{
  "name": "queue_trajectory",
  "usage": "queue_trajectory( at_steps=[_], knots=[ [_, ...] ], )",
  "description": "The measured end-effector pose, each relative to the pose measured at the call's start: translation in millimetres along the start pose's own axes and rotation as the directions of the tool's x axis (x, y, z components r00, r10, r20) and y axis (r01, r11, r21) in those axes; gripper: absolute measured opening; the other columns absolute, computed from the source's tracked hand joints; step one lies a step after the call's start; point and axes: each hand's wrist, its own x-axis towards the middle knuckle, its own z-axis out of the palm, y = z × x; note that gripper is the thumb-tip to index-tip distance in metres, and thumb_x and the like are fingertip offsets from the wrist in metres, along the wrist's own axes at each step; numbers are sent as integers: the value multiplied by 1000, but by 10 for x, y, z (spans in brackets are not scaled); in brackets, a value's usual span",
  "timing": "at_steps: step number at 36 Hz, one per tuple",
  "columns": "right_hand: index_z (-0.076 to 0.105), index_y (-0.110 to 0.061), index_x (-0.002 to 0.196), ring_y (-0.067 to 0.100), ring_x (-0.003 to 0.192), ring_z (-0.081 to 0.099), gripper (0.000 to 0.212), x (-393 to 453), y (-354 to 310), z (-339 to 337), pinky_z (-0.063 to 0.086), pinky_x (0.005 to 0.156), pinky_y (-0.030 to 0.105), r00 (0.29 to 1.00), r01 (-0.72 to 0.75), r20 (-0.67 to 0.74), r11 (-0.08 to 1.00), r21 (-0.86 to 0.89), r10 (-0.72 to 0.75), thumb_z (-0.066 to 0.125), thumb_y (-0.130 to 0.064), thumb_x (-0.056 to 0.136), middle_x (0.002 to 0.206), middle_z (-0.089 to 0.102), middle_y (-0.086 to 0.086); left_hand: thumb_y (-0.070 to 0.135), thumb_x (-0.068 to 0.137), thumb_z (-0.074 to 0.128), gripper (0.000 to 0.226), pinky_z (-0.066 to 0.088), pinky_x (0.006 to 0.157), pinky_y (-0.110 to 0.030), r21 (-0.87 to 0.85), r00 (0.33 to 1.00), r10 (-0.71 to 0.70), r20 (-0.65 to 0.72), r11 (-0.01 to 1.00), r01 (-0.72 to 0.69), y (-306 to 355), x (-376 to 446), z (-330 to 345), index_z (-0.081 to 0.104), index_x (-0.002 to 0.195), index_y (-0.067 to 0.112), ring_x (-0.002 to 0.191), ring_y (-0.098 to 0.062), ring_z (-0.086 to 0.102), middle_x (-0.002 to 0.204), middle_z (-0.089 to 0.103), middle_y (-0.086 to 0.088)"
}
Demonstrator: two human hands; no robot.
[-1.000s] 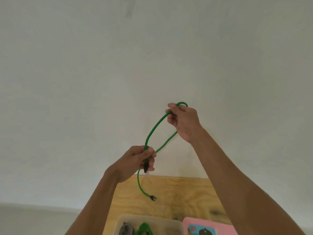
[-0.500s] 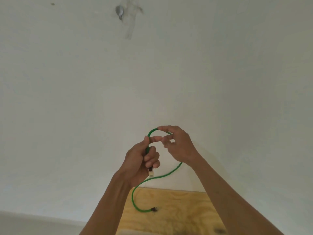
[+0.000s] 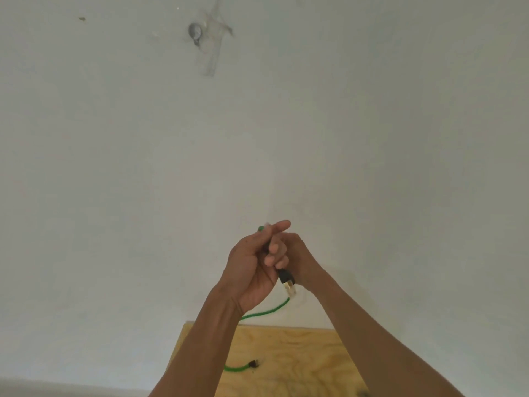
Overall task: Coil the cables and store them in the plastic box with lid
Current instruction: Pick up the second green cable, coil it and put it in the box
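I hold a thin green cable (image 3: 266, 311) up in front of the white wall. My left hand (image 3: 252, 267) is closed around it, and a black plug with a gold tip (image 3: 287, 280) hangs out below the fingers. My right hand (image 3: 300, 257) sits right behind the left one, pressed against it, fingers on the cable; most of that grip is hidden. A short green bend shows above my left thumb. The cable's other end, with a small dark plug (image 3: 253, 364), lies on the wooden table (image 3: 300, 356). The plastic box is out of view.
A white wall (image 3: 257, 124) fills most of the view, with a grey mark and tape (image 3: 206, 38) high up. The plywood table shows only at the bottom, between my forearms.
My right hand has come down from its raised spot and closed in against the left, shrinking the green loop into my grip. The view has tilted upward; the box and pink item have left view.
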Motion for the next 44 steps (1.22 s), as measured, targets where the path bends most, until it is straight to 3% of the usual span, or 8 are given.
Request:
queue_trajectory(
  at_steps=[6,8,15,19,25,28,38,44],
  knots=[
    [53,-11,62,8,51,55,47,-181,-237,118,47,54,15,991,-128,-15,979,158,132,35,16,96,51,56,-4,11,104,43,32,42,55,-25,46,991,85,-105,996,-80,84,104,-30,60,130,2,52,-11,41,65,49,-4],
    [51,-8,67,16,55,53,35,-231,-248,185,54,60,31,976,-186,-44,924,334,212,44,8,97,60,53,3,14,106,41,31,47,58,-28,27,988,97,-116,995,-95,124,134,-38,61,128,3,58,-14,51,72,57,-6],
    [63,-9,67,11,45,42,40,-250,-181,327,35,45,22,960,-214,-96,910,356,263,57,-33,99,52,57,-6,13,106,42,27,54,69,-25,176,966,206,-154,968,-178,323,304,-114,63,117,0,68,-17,60,76,67,-8],
    [67,-17,62,11,46,43,39,-230,-194,324,38,53,26,945,-177,-222,945,275,242,63,-38,94,51,59,-8,12,106,43,27,52,71,-26,402,952,271,-141,895,-195,381,385,-195,67,116,6,67,-15,55,76,65,-7],
    [79,-16,88,10,47,46,17,-238,-171,235,42,53,22,947,-162,-225,945,285,230,68,-29,92,61,70,-5,12,105,45,26,53,74,-23,496,901,413,-130,814,-302,476,539,-293,66,119,6,68,-13,59,78,67,-5],
    [78,-19,88,6,49,56,12,-221,-163,179,46,54,16,944,-127,-275,971,202,180,69,-26,92,63,71,-5,11,105,45,25,56,78,-25,685,883,467,-50,659,-310,488,555,-351,68,117,10,74,-16,66,83,71,-7],
    [71,-25,104,-9,72,63,21,-11,-387,-423,46,68,15,983,121,-116,978,-169,-142,65,-10,91,88,72,-20,17,106,44,23,51,60,-30,950,969,237,71,279,-138,404,525,-480,65,97,12,66,-14,68,78,72,-6],
    [68,-32,90,17,73,68,12,184,-438,-638,55,74,46,953,211,-175,956,-203,-248,74,-32,81,83,72,-18,52,104,17,72,45,61,-29,897,1000,-1,25,442,-22,378,401,-308,64,97,-1,58,-16,52,63,61,-7]
  ],
)
